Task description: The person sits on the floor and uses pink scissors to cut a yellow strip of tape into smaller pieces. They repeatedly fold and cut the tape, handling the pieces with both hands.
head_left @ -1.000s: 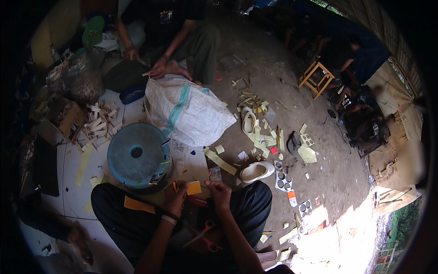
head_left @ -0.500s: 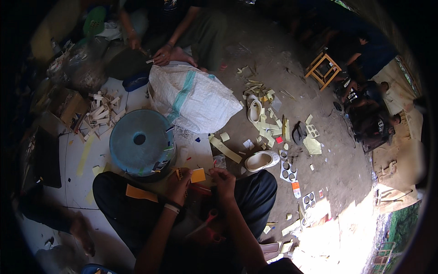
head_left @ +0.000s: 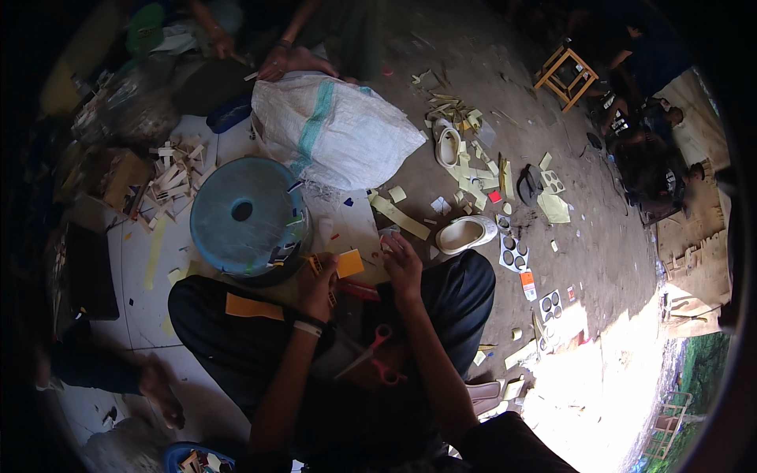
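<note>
My left hand is closed on a small yellow-orange card. A strip with black marks shows between the same fingers. To its right, my right hand has its fingers bent together over a small pale patch. Whether they grip anything there is too small to tell. Red-handled scissors lie in my lap below the hands, blades toward the left. An orange strip rests across my left thigh. Something red lies between my hands, partly hidden.
A round blue drum-like stand stands ahead on the left, wooden pieces heaped behind it. Beyond is a white sack near another person's hands. Pale clogs and yellow scraps lie to the right; a wooden stool is farther off.
The view has shifted, so the surroundings sit higher. My right hand has moved forward, up to the pale patch. The left still holds the card, and the scissors show more plainly.
</note>
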A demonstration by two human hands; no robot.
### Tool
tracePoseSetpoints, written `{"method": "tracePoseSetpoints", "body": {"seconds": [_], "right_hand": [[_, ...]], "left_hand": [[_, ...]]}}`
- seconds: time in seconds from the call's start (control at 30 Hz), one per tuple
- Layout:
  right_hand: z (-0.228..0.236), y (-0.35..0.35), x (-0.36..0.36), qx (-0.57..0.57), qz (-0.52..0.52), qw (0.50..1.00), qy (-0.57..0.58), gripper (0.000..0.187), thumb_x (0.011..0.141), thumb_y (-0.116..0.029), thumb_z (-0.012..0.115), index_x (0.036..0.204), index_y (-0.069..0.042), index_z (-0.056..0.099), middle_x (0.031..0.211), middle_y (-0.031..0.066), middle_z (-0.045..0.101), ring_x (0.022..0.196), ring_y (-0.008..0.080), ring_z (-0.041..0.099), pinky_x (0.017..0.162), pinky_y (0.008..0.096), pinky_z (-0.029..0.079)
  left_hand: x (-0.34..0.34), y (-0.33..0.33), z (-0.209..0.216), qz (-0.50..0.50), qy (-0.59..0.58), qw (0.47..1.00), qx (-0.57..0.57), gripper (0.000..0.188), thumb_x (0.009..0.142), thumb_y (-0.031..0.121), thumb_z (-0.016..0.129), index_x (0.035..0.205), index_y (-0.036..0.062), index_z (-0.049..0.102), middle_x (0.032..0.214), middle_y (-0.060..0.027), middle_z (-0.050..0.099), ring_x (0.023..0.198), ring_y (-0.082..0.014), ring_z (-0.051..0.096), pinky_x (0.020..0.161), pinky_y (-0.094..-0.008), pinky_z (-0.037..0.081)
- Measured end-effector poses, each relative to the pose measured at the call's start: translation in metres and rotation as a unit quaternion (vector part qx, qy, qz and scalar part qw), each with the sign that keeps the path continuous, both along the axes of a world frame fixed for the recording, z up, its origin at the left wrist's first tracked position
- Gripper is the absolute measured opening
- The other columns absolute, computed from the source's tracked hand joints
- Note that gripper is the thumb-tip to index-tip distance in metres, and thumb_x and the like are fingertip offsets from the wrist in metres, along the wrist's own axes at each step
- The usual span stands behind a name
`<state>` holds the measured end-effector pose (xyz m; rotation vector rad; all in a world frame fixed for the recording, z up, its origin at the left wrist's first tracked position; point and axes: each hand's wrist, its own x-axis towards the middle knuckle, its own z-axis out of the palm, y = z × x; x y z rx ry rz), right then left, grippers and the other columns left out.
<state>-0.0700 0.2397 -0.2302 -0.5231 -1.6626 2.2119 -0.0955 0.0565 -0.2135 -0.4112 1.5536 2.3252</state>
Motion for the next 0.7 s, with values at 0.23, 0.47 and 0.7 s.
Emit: {"method": "tracePoseSetpoints", "body": {"seconds": [0.23, 0.47, 0.7], "right_hand": [[0.011, -0.010, 0.005, 0.122, 0.191, 0.971, -0.077, 0.022, 0.096, -0.016, 0.072, 0.113, -0.002, 0.070, 0.104, 0.0058, 0.073, 0.087, 0.0104, 0.067, 0.073, 0.0268, 0.053], [0.014, -0.009, 0.009, -0.065, 0.179, 0.982, 0.004, 0.014, 0.094, -0.013, 0.074, 0.099, 0.000, 0.073, 0.094, 0.0025, 0.074, 0.082, 0.0075, 0.067, 0.072, 0.0236, 0.055], [0.011, -0.008, 0.008, 0.015, 0.179, 0.983, 0.043, 0.014, 0.096, -0.012, 0.072, 0.103, -0.001, 0.073, 0.093, 0.0013, 0.073, 0.084, 0.0064, 0.066, 0.076, 0.0247, 0.054]], "left_hand": [[-0.001, 0.000, 0.008, -0.043, 0.018, 0.998, -0.037, 0.025, 0.090, 0.028, 0.078, 0.097, 0.0076, 0.067, 0.070, 0.0067, 0.054, 0.056, -0.0015, 0.045, 0.051, -0.0199, 0.032], [0.001, 0.005, 0.005, -0.054, 0.013, 0.998, -0.010, 0.027, 0.091, 0.033, 0.075, 0.100, 0.0085, 0.066, 0.081, 0.0051, 0.060, 0.067, -0.0018, 0.050, 0.053, -0.0191, 0.033], [0.001, 0.000, 0.005, -0.080, 0.010, 0.994, -0.072, 0.025, 0.092, 0.030, 0.075, 0.103, 0.0090, 0.068, 0.083, 0.0054, 0.061, 0.068, -0.0032, 0.048, 0.059, -0.0215, 0.034]]}}
